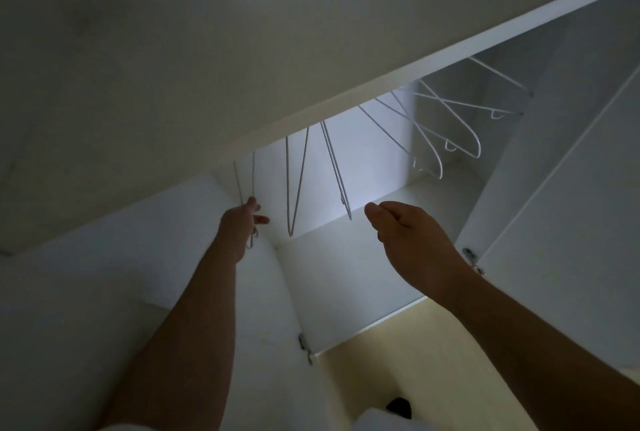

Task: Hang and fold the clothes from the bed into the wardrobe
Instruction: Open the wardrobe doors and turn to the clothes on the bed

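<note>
Your left hand point(242, 222) has its grip curled round the end hanger point(238, 181), low on the wire, probably to lift it free. Your right hand point(408, 236) is loosely curled and empty, near the other hangers point(287, 188). All hang inside the wardrobe point(346, 153); clothes not in view.

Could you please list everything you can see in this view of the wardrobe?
white wire hangers: about seven, overlap blurs the count; white; hanging in a row inside the wardrobe.
open white wardrobe: one; white; fills most of the view.
metal hinges: two; silvery; on the door edges, lower middle and right.
floor: pale yellow; below the wardrobe.
dark object: one; black; bottom edge, unidentifiable.
left hand: grips the leftmost hanger near its lower end.
right hand: loosely curled, holds nothing.
</note>
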A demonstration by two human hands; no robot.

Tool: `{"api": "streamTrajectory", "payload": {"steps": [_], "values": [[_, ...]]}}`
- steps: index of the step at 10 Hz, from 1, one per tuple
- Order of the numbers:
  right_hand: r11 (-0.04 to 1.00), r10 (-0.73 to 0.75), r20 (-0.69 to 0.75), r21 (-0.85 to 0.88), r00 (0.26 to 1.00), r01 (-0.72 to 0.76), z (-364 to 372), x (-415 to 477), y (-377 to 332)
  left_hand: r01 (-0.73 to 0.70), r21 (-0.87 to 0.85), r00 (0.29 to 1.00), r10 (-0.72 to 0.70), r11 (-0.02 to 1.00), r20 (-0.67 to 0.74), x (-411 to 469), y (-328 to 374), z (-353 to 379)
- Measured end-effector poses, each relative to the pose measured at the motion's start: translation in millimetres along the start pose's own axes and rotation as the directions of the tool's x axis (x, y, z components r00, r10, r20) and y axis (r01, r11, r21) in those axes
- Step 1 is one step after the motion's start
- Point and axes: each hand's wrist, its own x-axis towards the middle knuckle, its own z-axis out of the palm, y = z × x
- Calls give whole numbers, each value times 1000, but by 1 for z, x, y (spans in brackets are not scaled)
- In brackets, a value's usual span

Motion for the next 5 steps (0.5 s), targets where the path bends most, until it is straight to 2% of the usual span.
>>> {"api": "streamTrajectory", "payload": {"steps": [1,2,4,5], "values": [[1000,23,-14,21,1000,-23,6,-5,1,-53,-168,997,41,984,-71,-3,1,7],[999,30,-36,37,999,-29,4,-15,3,-74,-206,987,41,976,-158,-16,15,14],[998,55,-82,47,995,-51,-9,-52,9,25,-193,979,-63,981,-193,-50,13,37],[998,53,-89,46,995,-49,-20,-84,14,-43,-46,984,34,998,-177,-96,-4,47]]}}
